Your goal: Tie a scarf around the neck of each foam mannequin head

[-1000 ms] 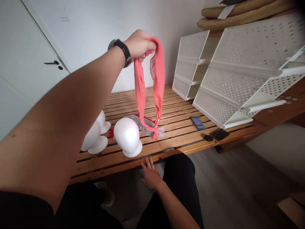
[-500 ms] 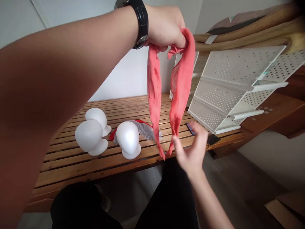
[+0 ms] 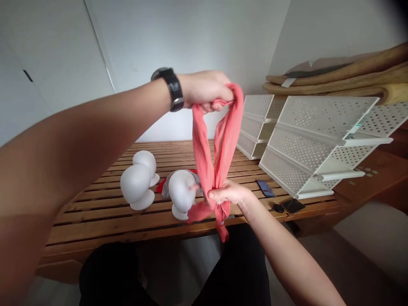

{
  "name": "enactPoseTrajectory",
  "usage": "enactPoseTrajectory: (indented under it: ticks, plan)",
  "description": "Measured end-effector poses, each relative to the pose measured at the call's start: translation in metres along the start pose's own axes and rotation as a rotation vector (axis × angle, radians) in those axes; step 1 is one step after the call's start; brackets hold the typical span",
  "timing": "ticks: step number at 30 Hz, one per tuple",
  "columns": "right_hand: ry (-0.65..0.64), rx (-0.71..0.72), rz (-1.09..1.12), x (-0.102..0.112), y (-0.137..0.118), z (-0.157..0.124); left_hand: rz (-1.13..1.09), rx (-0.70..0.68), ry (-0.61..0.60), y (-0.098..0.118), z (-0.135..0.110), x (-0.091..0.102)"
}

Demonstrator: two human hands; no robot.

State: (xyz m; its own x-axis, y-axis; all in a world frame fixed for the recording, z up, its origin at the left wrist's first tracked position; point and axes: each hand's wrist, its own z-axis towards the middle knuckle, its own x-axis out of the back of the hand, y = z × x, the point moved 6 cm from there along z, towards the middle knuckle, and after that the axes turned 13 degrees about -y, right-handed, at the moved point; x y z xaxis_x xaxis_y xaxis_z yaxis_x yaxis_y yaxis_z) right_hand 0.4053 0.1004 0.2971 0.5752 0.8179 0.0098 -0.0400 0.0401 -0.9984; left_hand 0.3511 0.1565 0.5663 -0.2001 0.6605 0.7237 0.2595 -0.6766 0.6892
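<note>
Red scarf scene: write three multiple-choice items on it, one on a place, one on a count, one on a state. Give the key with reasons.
1. Where does the left hand hold the red scarf?
A. at its folded top, raised above the slatted wooden bench
B. flat on the bench
C. inside a white rack

2. How many white foam heads stand on the bench?
A. one
B. three
C. five

3. What is the state of the right hand?
A. open and resting on a knee
B. closed around both hanging ends of the scarf
C. holding a phone

Key: 1 A, the scarf's loop hangs down from the raised fist. 2 B, two heads stand together at left and one nearer the scarf. 3 B, the fingers pinch the two strands together above the loose tails.
</note>
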Motion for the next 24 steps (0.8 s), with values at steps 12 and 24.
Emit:
enactPoseTrajectory:
  ticks: [12, 24]
  plan:
    - [0.059, 0.157, 0.203, 0.020, 0.070, -0.023, -1.033, -0.097, 0.257, -0.239, -0.170, -0.077]
    - [0.403, -0.005, 0.209, 0.154, 0.111, 0.041, -1.018, -0.108, 0.597, -0.356, -0.151, -0.035]
